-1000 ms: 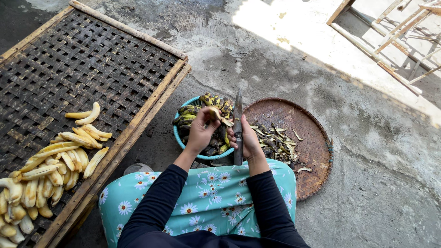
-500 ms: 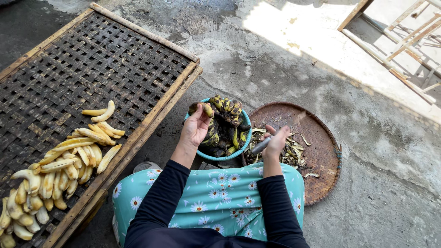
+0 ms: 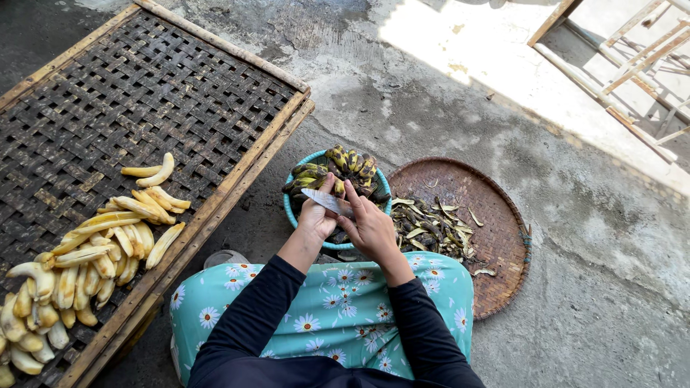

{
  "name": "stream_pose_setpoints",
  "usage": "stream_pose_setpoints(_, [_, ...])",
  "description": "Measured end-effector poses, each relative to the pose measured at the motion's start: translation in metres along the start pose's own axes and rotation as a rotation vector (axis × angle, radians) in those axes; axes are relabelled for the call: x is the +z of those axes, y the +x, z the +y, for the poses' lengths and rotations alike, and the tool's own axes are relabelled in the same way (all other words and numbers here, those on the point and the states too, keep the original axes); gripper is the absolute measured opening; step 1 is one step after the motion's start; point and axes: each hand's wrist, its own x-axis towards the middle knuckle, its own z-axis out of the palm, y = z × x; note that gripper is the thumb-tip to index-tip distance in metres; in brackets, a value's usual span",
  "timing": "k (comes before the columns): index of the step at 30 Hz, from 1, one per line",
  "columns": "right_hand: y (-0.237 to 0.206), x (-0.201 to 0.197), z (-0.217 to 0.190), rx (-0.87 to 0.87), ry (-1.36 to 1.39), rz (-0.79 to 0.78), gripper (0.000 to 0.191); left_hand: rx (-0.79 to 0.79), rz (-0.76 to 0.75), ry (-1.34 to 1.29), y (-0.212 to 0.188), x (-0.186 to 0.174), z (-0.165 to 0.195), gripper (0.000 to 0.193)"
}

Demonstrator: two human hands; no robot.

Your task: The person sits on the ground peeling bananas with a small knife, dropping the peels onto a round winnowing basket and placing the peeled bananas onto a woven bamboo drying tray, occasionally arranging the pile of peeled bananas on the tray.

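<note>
Over the teal basin of unpeeled bananas: right hand clenched on a knife, blade across the closed left hand, banana unseen there, likely cutting fingers if slipping.

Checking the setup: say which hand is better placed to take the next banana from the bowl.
Left, probably. The left hand is over the bowl, its fingers by the bananas. The right hand seems to hold the knife.
</note>
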Motion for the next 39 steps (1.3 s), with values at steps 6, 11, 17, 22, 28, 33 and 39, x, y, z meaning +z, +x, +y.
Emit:
stream_pose_setpoints(6, [-0.002,-0.004,-0.001,-0.008,-0.005,0.026,0.067,-0.072,0.053,0.154,-0.013,0.005,0.001,0.018])
stream_pose_setpoints(11, [-0.011,-0.003,0.019,0.001,0.225,0.028,0.059,-0.061,-0.034,0.252,-0.019,0.013,0.008,0.02])
stream_pose_setpoints(17, [-0.011,0.002,0.072,0.279,0.981,0.029,0.046,-0.338,-0.42,0.528,-0.036,0.03,0.025,0.032])
stream_pose_setpoints(22, [-0.009,-0.013,0.1,0.581,1.089,0.255,0.041,-0.488,-0.785,0.747,-0.066,0.049,0.028,0.071])
stream_pose_setpoints(28, [-0.011,-0.033,0.111,1.069,1.281,0.546,0.037,-0.351,-0.663,0.694,-0.069,0.048,0.025,0.065])
stream_pose_setpoints(33, [-0.019,-0.003,0.087,0.642,1.082,0.18,0.034,-0.199,-0.354,0.535,-0.039,0.029,0.006,0.035])
stream_pose_setpoints(39, [-0.009,0.029,0.057,0.343,1.036,0.024,0.019,-0.138,-0.472,0.532,-0.039,0.016,0.003,0.036])
